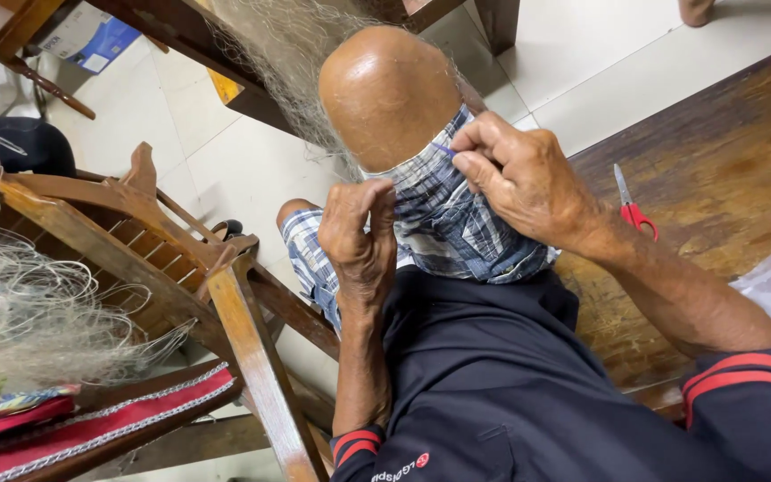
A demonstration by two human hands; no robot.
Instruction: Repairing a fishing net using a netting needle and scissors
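Red scissors (633, 211) on wooden bench (725, 178).
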